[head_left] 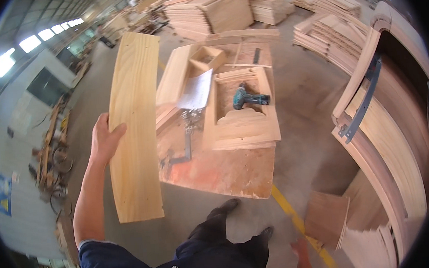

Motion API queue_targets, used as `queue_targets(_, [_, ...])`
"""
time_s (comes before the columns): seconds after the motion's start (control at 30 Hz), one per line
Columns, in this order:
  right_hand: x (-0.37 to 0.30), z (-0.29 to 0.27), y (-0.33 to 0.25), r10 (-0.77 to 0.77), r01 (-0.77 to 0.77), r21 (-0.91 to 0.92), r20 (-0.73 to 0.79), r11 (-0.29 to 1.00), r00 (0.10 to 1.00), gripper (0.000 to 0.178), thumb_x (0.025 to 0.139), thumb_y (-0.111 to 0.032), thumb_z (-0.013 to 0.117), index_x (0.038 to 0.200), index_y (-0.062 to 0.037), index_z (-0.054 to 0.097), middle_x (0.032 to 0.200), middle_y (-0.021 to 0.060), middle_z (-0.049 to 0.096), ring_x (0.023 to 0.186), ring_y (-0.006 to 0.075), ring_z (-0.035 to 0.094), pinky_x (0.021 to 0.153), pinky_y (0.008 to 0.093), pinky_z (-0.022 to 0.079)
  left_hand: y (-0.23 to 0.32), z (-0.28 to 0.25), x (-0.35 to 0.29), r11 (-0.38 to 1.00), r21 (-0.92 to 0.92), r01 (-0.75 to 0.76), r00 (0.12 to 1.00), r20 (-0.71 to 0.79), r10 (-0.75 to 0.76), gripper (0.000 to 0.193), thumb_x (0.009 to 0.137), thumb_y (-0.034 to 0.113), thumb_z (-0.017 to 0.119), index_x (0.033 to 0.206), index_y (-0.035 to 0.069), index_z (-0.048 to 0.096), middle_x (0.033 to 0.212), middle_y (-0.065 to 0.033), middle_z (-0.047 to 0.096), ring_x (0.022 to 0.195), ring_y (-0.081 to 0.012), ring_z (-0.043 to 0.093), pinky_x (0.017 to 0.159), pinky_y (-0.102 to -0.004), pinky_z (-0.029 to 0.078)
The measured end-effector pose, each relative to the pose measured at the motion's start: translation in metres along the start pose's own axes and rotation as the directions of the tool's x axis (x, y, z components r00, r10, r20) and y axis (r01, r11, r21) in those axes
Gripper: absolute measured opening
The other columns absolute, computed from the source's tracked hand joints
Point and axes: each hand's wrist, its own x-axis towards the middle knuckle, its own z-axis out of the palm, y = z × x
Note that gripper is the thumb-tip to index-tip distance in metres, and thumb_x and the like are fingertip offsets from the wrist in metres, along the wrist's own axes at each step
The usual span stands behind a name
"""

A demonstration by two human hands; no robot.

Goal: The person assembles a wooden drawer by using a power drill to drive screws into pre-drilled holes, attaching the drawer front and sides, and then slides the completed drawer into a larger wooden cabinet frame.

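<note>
My left hand [107, 140] grips a long pale wooden board [135, 124] by its left edge, thumb across the face, and the board stands upright in front of me. My right hand [299, 248] hangs low beside my leg; its fingers are too small and blurred to make out. Beyond the board is a worn worktable [227, 175]. On it a teal and black cordless drill [246, 99] lies inside a wooden frame [244, 134] with a scalloped panel. A sheet of paper [196, 90], loose screws [192, 119] and a metal square [187, 147] lie left of the frame.
A small wooden box [207, 59] and more boards lie at the table's far end. To my right stands a wooden cabinet [376, 172] with a metal drawer slide [364, 106]. Stacked panels [209, 17] fill the back. A yellow line [289, 208] crosses the floor.
</note>
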Motion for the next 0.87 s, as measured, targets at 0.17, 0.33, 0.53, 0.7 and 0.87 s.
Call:
queue_targets(0.17, [-0.045,0.020,-0.154,-0.289,0.284,-0.093,-0.042,0.954,0.957,0.043,0.094,-0.042,0.057,0.105,-0.0018,0.068,0.112,0.0256,0.067,0.112,0.0428,0.061,0.094,0.0497,0.049,-0.024,-0.021,0.052,0.956,-0.224,-0.192,0.965,0.135,0.225,0.041,0.086,0.006,0.068,0.124,-0.004,0.058,0.116,-0.0094,0.064,0.102,-0.0155,0.060,0.088,-0.0318,0.051])
queue_targets(0.33, [-0.101,-0.011,-0.340,-0.696,0.748,-0.068,-0.430,0.660,0.575,0.023,0.099,-0.025,0.053,0.094,-0.0037,0.058,0.100,0.0163,0.059,0.091,0.0390,0.059,0.076,0.0490,0.049,-0.009,-0.032,0.086,0.844,-0.536,-0.009,0.858,0.429,0.282,0.063,0.089,0.017,0.067,0.143,-0.005,0.044,0.128,-0.0156,0.060,0.114,-0.0233,0.059,0.099,-0.0351,0.047])
queue_targets(0.53, [-0.206,-0.065,-0.487,-0.509,0.612,0.698,-0.399,0.371,0.763,0.056,0.097,-0.036,0.063,0.138,0.0025,0.055,0.118,0.0198,0.071,0.110,0.0294,0.068,0.095,0.0384,0.053,0.020,-0.048,0.065,0.935,-0.326,-0.137,0.578,0.740,0.343,0.070,0.090,0.028,0.075,0.145,-0.004,0.044,0.134,-0.0166,0.059,0.116,-0.0274,0.060,0.099,-0.0391,0.050])
queue_targets(0.7, [-0.298,-0.049,-0.495,-0.621,0.660,0.751,-0.508,0.019,0.597,0.057,0.095,-0.022,0.066,0.143,0.0027,0.048,0.123,0.0170,0.067,0.112,0.0218,0.066,0.096,0.0349,0.054,0.056,-0.052,0.002,0.932,-0.241,-0.271,0.312,0.894,0.322,0.081,0.086,0.031,0.081,0.148,-0.004,0.043,0.140,-0.0180,0.057,0.121,-0.0305,0.058,0.101,-0.0414,0.049])
queue_targets(0.87, [-0.367,0.013,-0.463,-0.503,0.565,0.748,-0.657,-0.347,0.561,0.059,0.093,-0.025,0.073,0.142,0.0001,0.051,0.119,0.0121,0.069,0.110,0.0174,0.065,0.093,0.0324,0.053,0.089,-0.025,-0.066,0.926,-0.229,-0.300,0.012,0.970,0.244,0.093,0.087,0.023,0.080,0.158,-0.001,0.026,0.155,-0.0169,0.043,0.139,-0.0250,0.044,0.115,-0.0404,0.038])
